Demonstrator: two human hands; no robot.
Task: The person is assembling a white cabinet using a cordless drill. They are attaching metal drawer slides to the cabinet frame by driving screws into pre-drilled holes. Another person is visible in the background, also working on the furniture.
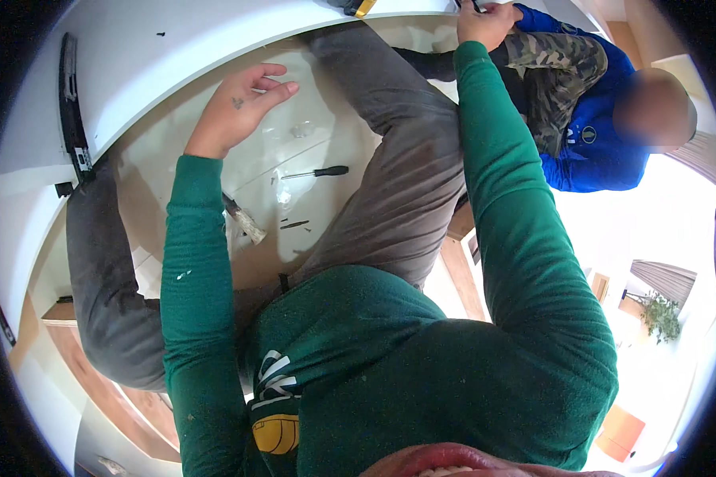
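Observation:
My left hand [243,107] hovers over the floor between my legs, fingers apart and slightly curled, holding nothing. Below it on the pale floor [334,207] lies a screwdriver [330,171] with a black handle. A tool with a worn, pale handle [250,227] rests beside my left forearm, its other end hidden. My right hand [485,28] reaches to the far edge of a white panel [215,32]. Its fingers are closed around a small dark object [468,5], cut off by the picture's top edge; its kind does not show.
A black metal rail [71,103] lies on the panel's left part, near a small dark screw [161,34]. A yellow-and-black tool [362,7] sits at the top edge. Small dark pieces [296,225] lie on the floor. Another person [589,103] in blue sits at the right.

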